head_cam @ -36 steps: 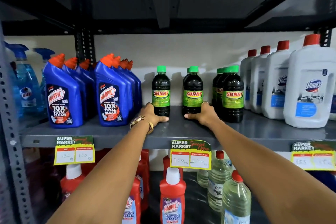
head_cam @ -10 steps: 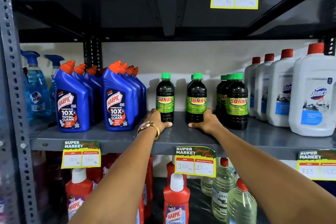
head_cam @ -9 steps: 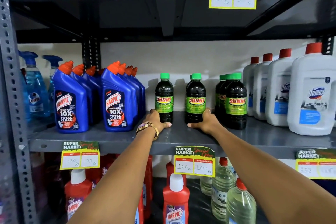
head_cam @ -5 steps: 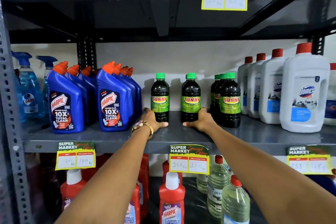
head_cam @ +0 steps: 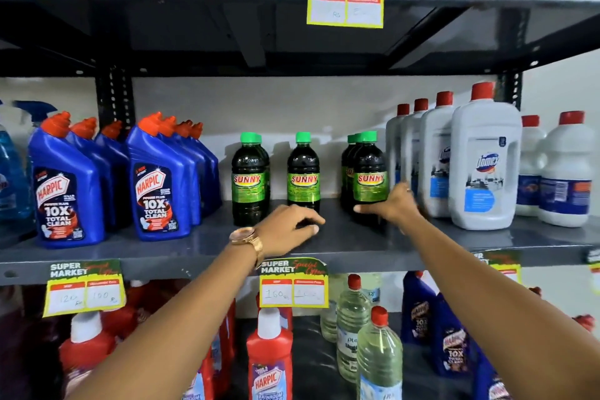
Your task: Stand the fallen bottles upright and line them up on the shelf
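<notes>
Dark Sunny bottles with green caps stand upright on the grey middle shelf (head_cam: 341, 247) in three spots: a left pair (head_cam: 248, 178), a middle bottle (head_cam: 303, 172) and a right cluster (head_cam: 370, 177). My left hand (head_cam: 289, 229), with a gold watch on its wrist, hovers in front of the middle bottle's base. Its fingers point right and hold nothing. My right hand (head_cam: 394, 204) wraps the base of the front bottle in the right cluster, thumb across the front and fingers on the right side.
Blue Harpic bottles (head_cam: 159, 191) fill the shelf to the left, white Domex jugs (head_cam: 483, 162) stand close to the right. Price tags (head_cam: 293, 282) hang from the shelf edge. Red Harpic bottles (head_cam: 269, 364) and clear bottles (head_cam: 378, 354) stand on the shelf below.
Both hands have shifted right. My left hand left the left Sunny bottle for the middle one, and my right hand went from the middle bottle to the right cluster. The view has tilted up.
</notes>
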`<state>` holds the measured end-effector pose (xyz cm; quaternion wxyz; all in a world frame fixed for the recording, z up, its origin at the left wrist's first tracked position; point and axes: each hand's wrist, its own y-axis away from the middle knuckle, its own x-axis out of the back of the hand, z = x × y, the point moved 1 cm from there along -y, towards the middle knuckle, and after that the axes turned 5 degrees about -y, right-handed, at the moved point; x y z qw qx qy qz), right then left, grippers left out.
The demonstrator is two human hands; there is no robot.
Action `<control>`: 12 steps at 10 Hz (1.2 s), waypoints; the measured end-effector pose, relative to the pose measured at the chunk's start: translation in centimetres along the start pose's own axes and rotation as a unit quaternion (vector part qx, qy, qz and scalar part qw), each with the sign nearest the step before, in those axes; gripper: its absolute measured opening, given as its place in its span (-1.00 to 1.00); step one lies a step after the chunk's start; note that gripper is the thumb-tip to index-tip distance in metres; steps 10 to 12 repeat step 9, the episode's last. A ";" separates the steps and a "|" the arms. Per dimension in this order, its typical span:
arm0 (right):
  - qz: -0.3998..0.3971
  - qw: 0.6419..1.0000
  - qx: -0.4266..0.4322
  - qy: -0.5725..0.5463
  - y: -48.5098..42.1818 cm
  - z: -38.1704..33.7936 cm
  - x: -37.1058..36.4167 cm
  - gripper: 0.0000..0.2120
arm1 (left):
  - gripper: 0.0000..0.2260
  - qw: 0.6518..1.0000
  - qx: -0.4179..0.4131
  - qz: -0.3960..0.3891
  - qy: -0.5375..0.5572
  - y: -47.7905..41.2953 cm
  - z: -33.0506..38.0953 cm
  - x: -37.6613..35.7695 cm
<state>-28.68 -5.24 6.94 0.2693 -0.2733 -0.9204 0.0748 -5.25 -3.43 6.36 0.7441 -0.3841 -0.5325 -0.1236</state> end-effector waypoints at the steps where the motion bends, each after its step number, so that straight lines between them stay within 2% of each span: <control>1: -0.008 0.999 0.024 -0.039 -0.5 0.4 -0.9 -0.19 | -0.70 0.998 0.006 -0.055 -0.014 -2.4 1.1 -1.6; 3: 0.005 0.998 0.040 -0.057 -1.4 1.2 -1.6 -0.24 | -0.68 0.995 0.021 -0.089 0.033 -2.9 0.6 -3.0; 5: 0.008 0.998 0.047 -0.048 -1.6 1.5 -1.9 -0.31 | -0.68 0.994 0.033 -0.091 0.048 -2.9 0.6 -3.1; 8: -0.019 0.997 0.035 -0.069 -1.4 1.6 -1.8 -0.24 | -0.68 0.993 0.040 -0.089 0.066 -2.6 0.6 -3.0; 9: 0.031 0.989 0.068 -0.127 -0.9 1.1 -1.3 -0.18 | -0.69 0.997 0.042 -0.054 0.048 -2.6 0.8 -3.2; 12: 0.031 0.989 0.068 -0.127 -0.9 1.1 -1.3 -0.18 | -0.69 0.997 0.042 -0.054 0.048 -2.6 0.8 -3.2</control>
